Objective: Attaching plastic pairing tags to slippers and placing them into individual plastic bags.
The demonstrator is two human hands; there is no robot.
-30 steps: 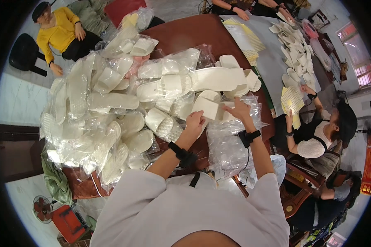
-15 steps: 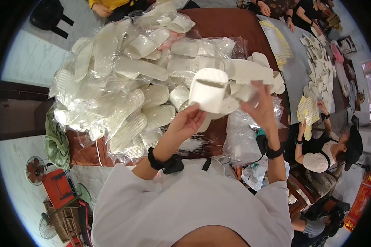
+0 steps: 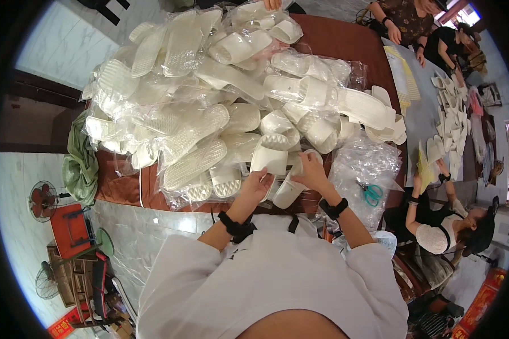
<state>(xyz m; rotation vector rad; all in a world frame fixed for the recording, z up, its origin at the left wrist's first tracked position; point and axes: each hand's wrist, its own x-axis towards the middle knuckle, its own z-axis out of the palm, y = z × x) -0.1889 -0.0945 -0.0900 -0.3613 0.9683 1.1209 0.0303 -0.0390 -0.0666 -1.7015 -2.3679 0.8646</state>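
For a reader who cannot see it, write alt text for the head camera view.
A person's left hand and right hand hold white slippers over a brown table heaped with bagged white slippers. Teal scissors lie on clear bags to the right.

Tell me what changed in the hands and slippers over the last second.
Both hands drew back from the pile toward the body. The left hand and right hand now hold a white slipper between them at the table edge. The bagged slipper heap and scissors stayed put.
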